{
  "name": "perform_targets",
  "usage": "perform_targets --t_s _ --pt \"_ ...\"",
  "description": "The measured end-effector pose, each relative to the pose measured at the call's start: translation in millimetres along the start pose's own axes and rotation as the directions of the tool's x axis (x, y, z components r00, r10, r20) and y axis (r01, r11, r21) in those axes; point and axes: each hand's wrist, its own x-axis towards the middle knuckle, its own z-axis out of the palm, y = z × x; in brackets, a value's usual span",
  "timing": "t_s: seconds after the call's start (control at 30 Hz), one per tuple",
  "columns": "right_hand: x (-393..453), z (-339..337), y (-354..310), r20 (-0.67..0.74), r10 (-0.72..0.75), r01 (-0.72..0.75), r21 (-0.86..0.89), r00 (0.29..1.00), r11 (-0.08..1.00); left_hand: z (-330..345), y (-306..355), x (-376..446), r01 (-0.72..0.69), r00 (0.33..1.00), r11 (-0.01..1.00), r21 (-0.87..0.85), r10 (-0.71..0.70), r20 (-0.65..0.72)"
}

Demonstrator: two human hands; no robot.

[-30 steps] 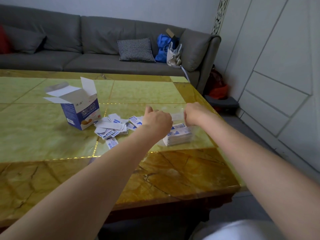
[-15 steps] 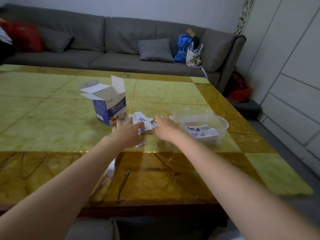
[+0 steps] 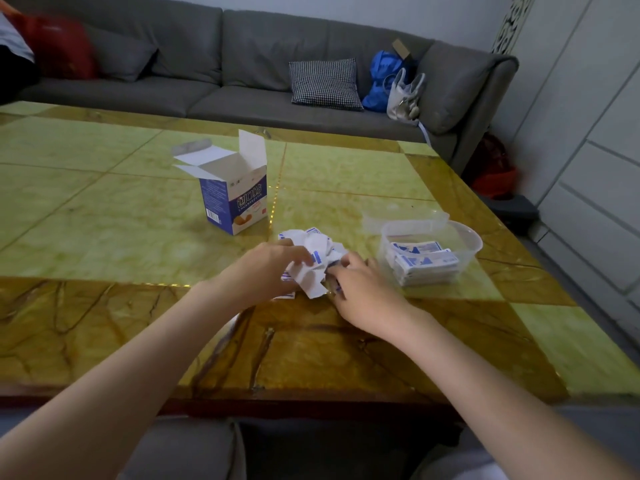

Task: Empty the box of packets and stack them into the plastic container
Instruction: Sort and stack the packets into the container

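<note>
A blue and white box (image 3: 234, 199) stands upright on the table with its top flaps open. A loose pile of white and blue packets (image 3: 313, 258) lies just to its right front. My left hand (image 3: 266, 268) and my right hand (image 3: 360, 289) close in on this pile from both sides, fingers curled round several packets. To the right stands a clear plastic container (image 3: 465, 237) with a stack of packets lying flat inside it.
A clear lid (image 3: 401, 216) lies behind the container. The green and amber stone table (image 3: 104, 209) ends close to the container on the right. A grey sofa (image 3: 214, 64) with cushions and bags runs along the far side.
Both hands left the container and moved left to the loose pile, where they now gather packets. The camera view swung left and lower.
</note>
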Motion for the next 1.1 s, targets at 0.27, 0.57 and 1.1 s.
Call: perform_targets --t_s 0.27,0.57,1.1 --pt "-15 -23 4 -0.099 0.072 -0.038 0.312 0.992 0.949 1 7 -1 0.078 0.996 0.991 0.109 -0.083 0.044" --pt "-20 -45 15 -0.397 0.223 0.004 0.495 0.890 0.869 -2 6 0 0.099 0.993 0.986 0.133 -0.106 0.048" --pt "-15 -48 10 -0.321 0.260 0.060 0.725 0.910 0.686 -19 21 1 0.201 0.912 0.654 -0.729 -0.397 -0.105"
